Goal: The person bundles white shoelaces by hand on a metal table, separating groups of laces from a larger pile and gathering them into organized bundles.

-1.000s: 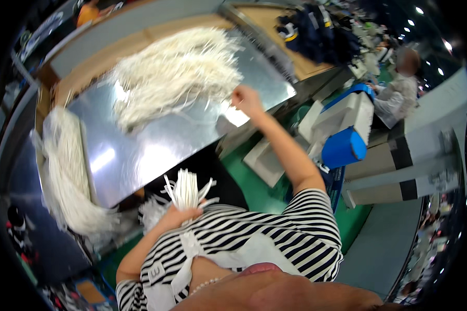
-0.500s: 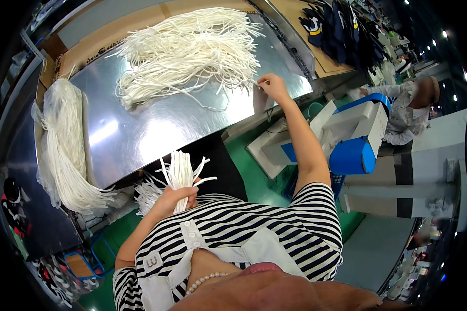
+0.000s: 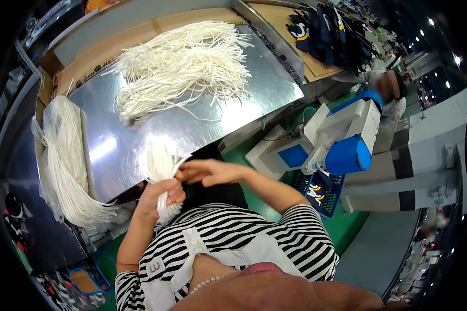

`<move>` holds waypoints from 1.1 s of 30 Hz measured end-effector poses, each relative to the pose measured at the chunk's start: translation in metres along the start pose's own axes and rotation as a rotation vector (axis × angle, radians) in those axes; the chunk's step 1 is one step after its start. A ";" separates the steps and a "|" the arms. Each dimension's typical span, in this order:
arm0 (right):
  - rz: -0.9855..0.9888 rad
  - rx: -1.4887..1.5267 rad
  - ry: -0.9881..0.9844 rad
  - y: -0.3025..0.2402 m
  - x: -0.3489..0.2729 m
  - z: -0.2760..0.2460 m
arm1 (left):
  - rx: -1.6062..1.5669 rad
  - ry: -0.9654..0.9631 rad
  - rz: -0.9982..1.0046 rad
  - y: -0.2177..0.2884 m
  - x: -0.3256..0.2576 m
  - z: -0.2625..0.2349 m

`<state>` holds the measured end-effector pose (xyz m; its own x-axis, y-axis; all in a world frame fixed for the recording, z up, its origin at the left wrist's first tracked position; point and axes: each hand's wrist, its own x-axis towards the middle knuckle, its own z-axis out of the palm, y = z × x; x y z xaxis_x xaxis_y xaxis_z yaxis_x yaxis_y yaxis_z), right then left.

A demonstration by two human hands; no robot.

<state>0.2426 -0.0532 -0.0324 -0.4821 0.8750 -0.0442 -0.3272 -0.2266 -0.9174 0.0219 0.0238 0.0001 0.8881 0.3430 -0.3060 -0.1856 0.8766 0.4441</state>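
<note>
A bundle of white cords (image 3: pixel 161 176) is gripped upright in the fisted left hand (image 3: pixel 161 194), just off the metal table's (image 3: pixel 140 140) near edge. The right hand (image 3: pixel 207 172), elbow bent, touches the bundle's top with loosely curled fingers.

1. The left hand (image 3: pixel 161 194) is closed around a bundle of white cords (image 3: pixel 161 171), held upright at the near edge of the metal worktop (image 3: pixel 202 127).
2. The right hand (image 3: pixel 210 172) touches the bundle's top, fingers bent.
3. A loose heap of white cords (image 3: pixel 184 65) lies toward the worktop's far edge.
4. A long hank of cords (image 3: pixel 65 160) hangs over the worktop's left edge.
5. A white and blue machine (image 3: pixel 342 140) stands beyond its right corner.
</note>
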 end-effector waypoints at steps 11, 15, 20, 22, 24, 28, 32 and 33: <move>-0.132 0.435 -0.008 -0.025 0.074 0.049 | 0.055 -0.250 -0.068 -0.013 -0.013 0.008; -0.235 0.313 0.005 -0.044 0.065 0.049 | 0.359 -0.410 -0.110 -0.015 -0.004 -0.001; -0.315 0.018 0.033 -0.063 0.046 0.046 | 0.574 -0.063 -0.235 0.002 -0.007 0.012; -0.489 -0.250 -0.075 -0.090 0.029 0.057 | 0.751 -0.015 -0.101 0.016 -0.010 0.005; -0.613 -0.237 -0.127 -0.097 0.021 0.047 | 1.070 -0.045 0.388 0.029 -0.014 0.028; -0.195 0.214 0.039 -0.079 0.013 0.016 | 1.711 0.069 0.587 0.068 -0.002 0.013; -0.323 0.154 -0.068 -0.047 0.037 0.023 | 1.956 0.272 0.628 0.075 -0.006 0.028; -0.299 0.282 -0.070 -0.052 0.041 0.025 | 1.980 0.314 0.661 0.077 -0.005 0.024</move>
<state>0.2196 -0.0162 0.0231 -0.3830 0.8912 0.2430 -0.6658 -0.0839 -0.7414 0.0128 0.0817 0.0560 0.7709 0.5940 0.2300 0.4064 -0.7367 0.5405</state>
